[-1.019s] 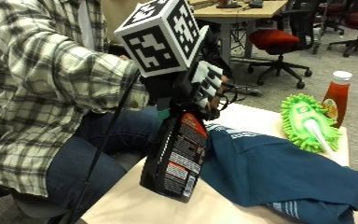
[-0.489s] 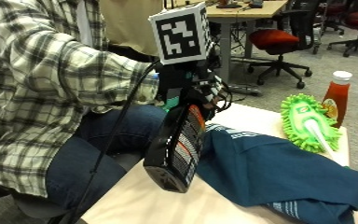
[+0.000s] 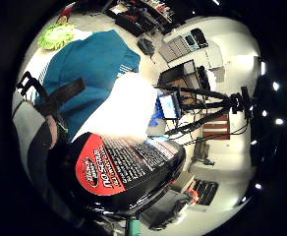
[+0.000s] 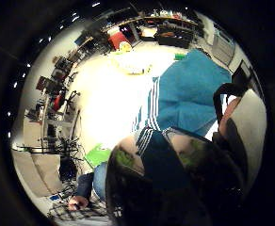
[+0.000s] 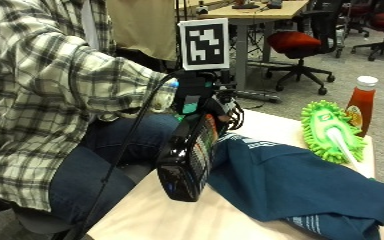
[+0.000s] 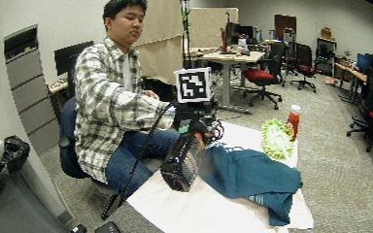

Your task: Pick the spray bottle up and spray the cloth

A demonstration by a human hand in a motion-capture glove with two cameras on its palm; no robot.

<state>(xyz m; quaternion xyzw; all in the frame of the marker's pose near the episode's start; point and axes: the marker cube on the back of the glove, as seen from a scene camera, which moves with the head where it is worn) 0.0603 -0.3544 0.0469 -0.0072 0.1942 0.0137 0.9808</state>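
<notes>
hand: gloved right hand [image 5: 208,102] holds spray bottle [image 5: 189,157] by its neck, fingers curled round it; bottle lifted off table [image 5: 179,215], tilted, base toward the person, head up under the hand.
bottle vs cloth: hangs just beside near edge of teal cloth [image 5: 298,185], base a bit above the table top; touching cloth or not – can't tell.
around cloth: green fluffy duster [image 5: 332,132] lies at cloth's far side, touching it; red sauce bottle [image 5: 360,102] upright beyond duster, near table's far edge.
in the way: nothing betw. bottle & cloth; person's knee [image 5: 122,140] close behind bottle.
vs earlier: bottle now higher & more tilted than 0.5 s ago; cloth, duster, sauce bottle same places.
edges/room: cloth reaches table's far-side edge; bare table strip on bottle's side of cloth, down to the near corner.
palm views: black bottle label [image 3: 119,167] close to palm; cloth [image 4: 189,94] spread beyond it.
</notes>
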